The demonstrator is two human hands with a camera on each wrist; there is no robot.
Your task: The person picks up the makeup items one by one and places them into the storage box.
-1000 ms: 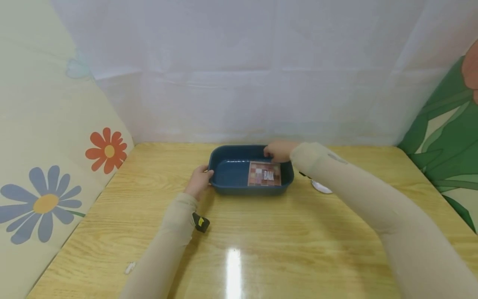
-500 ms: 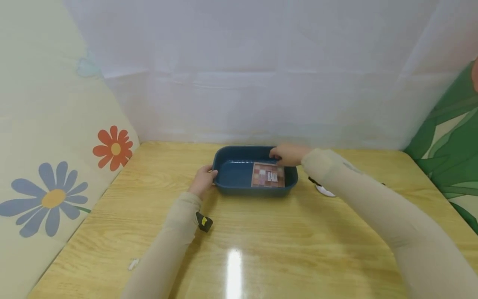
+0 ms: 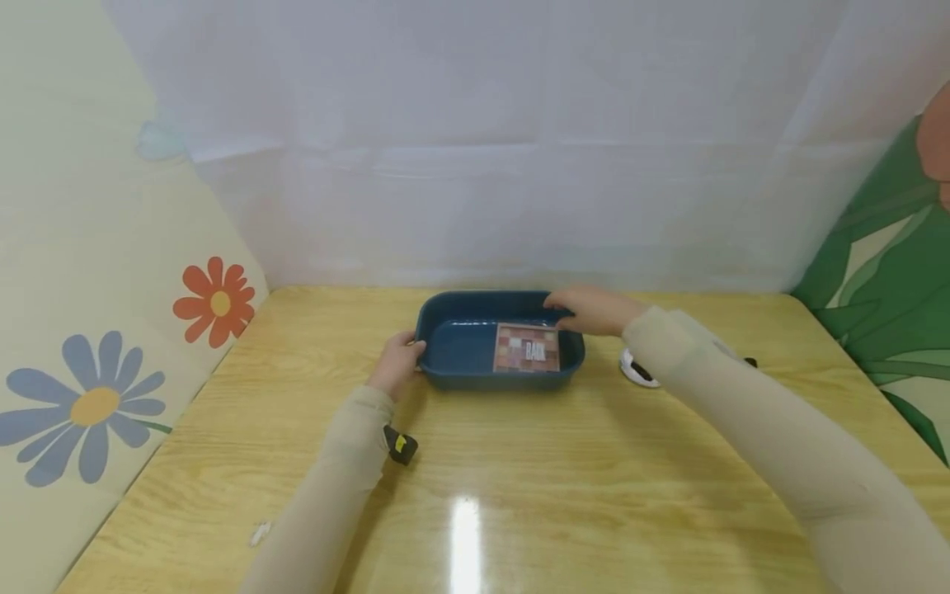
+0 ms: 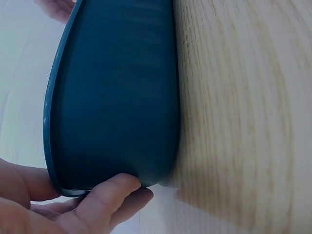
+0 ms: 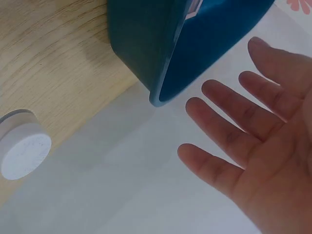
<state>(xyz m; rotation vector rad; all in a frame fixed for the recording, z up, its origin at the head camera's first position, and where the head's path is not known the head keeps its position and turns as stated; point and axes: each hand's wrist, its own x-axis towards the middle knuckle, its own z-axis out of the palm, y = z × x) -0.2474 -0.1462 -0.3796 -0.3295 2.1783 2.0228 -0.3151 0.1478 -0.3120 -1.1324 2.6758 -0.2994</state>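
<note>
A dark blue rectangular bin point(image 3: 445, 381) stands on the table with its open side up. Inside, at its right part, lies a flat square box point(image 3: 526, 348) with brown and pink checks and white lettering. My left hand point(image 3: 397, 365) grips the bin's left end; the left wrist view shows thumb and fingers on either side of the rim point(image 4: 47, 112). Above the bin's back right corner is my right hand point(image 3: 594, 310), holding nothing. Its fingers are spread and nearly straight in the right wrist view, apart from the bin.
A small round white container point(image 5: 25, 151) stands on the wooden table point(image 3: 519, 462) to the right of the bin, partly behind the right forearm in the head view. A small white scrap point(image 3: 260, 532) lies at the front left. A white cloth point(image 3: 475, 148) hangs behind.
My right hand has drawn back to the right from over the checked box, and its fingers have opened. The box lies still in the bin. My left hand keeps its grip.
</note>
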